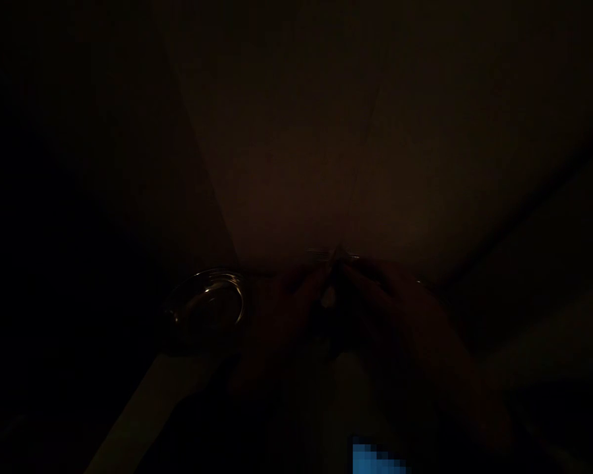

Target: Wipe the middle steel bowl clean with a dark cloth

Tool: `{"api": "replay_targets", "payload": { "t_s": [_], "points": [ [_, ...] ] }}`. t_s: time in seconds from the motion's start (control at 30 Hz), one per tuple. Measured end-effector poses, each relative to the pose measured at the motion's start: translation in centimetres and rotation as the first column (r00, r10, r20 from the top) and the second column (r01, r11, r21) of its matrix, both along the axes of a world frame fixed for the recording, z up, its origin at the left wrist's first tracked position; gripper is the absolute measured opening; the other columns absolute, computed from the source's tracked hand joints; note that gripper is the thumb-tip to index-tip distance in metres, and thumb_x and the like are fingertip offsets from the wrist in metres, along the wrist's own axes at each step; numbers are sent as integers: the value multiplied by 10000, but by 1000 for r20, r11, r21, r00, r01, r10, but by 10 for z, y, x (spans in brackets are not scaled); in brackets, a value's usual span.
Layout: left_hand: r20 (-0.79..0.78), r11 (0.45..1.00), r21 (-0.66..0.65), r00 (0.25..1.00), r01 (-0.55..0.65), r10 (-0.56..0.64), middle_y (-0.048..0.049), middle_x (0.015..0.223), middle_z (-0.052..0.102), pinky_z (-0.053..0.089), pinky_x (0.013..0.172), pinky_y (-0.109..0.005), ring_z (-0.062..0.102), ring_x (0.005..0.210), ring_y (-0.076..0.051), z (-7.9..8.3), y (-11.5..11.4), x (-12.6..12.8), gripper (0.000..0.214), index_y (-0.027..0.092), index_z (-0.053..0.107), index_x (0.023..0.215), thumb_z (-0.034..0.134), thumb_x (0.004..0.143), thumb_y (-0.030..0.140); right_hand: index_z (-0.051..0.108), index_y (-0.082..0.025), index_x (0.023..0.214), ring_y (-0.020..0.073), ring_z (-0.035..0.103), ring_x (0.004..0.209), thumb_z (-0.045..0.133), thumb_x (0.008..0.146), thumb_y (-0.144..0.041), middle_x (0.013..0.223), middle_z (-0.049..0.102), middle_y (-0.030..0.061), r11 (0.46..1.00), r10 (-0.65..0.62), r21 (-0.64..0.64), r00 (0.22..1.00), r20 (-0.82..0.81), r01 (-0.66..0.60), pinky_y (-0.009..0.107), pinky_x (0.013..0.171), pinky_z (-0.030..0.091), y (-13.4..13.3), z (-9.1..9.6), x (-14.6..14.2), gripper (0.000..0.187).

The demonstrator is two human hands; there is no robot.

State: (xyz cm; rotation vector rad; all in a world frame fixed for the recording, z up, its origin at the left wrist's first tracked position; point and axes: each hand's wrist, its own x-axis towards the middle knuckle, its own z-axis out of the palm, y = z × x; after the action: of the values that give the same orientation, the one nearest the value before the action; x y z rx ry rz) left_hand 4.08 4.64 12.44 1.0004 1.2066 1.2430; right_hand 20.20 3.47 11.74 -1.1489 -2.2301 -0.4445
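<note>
At the bottom edge, nearest the viewer, sits a blocky blue patch [373,461]. To the left a pale strip [138,408] runs slantwise up toward a shiny, rounded dish [210,306], whose rim catches the light; its contents are too dark to tell. Just right of the dish the person's left hand [291,299] reaches inward, and the right hand [398,293] comes in from the other side, its forearm stretching back toward the lower right. The fingers of both converge near the middle, but the gloom hides whether either hand is closed on anything, so their grip cannot be told. Between the hands shows a small pale object [328,297], too dim to identify; whether it is touched is unclear. Just beyond the fingertips lies a thin shiny edge [319,252]. Farther off spreads a broad brownish surface [296,145], crossed by a slanting line left of the hands.
</note>
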Motion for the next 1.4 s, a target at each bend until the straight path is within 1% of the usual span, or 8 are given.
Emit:
{"api": "replay_targets", "payload": {
  "t_s": [0.13, 0.37, 0.57, 0.7, 0.93, 1.13, 1.33, 1.4],
  "points": [
    [-85, 1000, -15, 996, -23, 22, -17, 884, 741, 500, 632, -229, 681, 831, -185, -2, 0, -2, 336, 239, 744, 891, 652, 746, 529, 597, -200, 1240, 284, 526, 1074, 500, 907, -180, 1255, 581, 120, 990, 139, -18, 989, 50, -138, 428, 809, 541, -6, 2, -3, 348],
    [-118, 1000, -1, 993, 8, -8, -20, 908, 739, 498, 669, -224, 675, 863, -185, -3, 0, 0, 342, 240, 741, 920, 650, 757, 526, 564, -52, 1261, 286, 549, 997, 456, 936, -199, 1157, 617, 180, 1000, -18, -2, 999, -49, 18, 455, 819, 535, 4, 4, -1, 373],
    [-99, 999, -35, 995, 8, -11, -31, 1032, 725, 523, 715, -242, 674, 933, -192, -2, 1, 0, 354, 235, 713, 1009, 576, 813, 497, 623, -166, 1206, 297, 506, 1054, 517, 889, -155, 1224, 616, 116, 980, 199, -1, 980, -4, -199, 471, 813, 530, -5, -1, -8, 334],
    [-127, 1000, -8, 992, 1, -2, -21, 1051, 727, 525, 765, -243, 671, 970, -187, -1, 0, 0, 332, 253, 718, 1014, 549, 834, 475, 627, -178, 1192, 297, 514, 1025, 530, 890, -170, 1199, 637, 101, 971, 240, 3, 971, -20, -240, 484, 782, 533, -6, -2, -11, 317],
    [-123, 999, 22, 992, 42, -39, -24, 1076, 717, 497, 869, -292, 649, 1023, -207, -1, 1, 0, 346, 253, 706, 1039, 550, 829, 480, 608, -126, 1187, 292, 519, 1045, 510, 922, -204, 1203, 608, 148, 994, 110, 1, 987, -120, -110, 456, 810, 530, 1, -1, -4, 293],
    [-164, 999, -39, 986, -27, 20, -22, 1104, 708, 482, 856, -303, 634, 1043, -216, -3, 3, -1, 366, 276, 699, 1050, 558, 815, 518, 652, -184, 1134, 307, 521, 1032, 512, 908, -190, 1186, 625, 126, 980, 193, 49, 980, -40, -191, 459, 762, 542, -4, -4, -10, 265],
    [-140, 1000, -10, 990, 11, -12, -3, 1025, 726, 499, 741, -247, 660, 964, -197, -7, 1, 1, 408, 282, 711, 1013, 600, 764, 587, 606, -85, 1199, 280, 546, 998, 471, 944, -223, 1143, 630, 163, 999, 30, 41, 989, -144, -24, 441, 809, 538, 5, -4, -3, 320],
    [-160, 1000, -24, 987, -1, -3, -6, 1027, 728, 499, 737, -249, 661, 965, -201, -7, 0, 1, 408, 280, 713, 1010, 599, 765, 585, 596, -81, 1212, 281, 548, 1003, 475, 942, -220, 1151, 626, 163, 999, 25, 30, 990, -139, -21, 446, 815, 538, 5, -4, -2, 327]
  ]
}}
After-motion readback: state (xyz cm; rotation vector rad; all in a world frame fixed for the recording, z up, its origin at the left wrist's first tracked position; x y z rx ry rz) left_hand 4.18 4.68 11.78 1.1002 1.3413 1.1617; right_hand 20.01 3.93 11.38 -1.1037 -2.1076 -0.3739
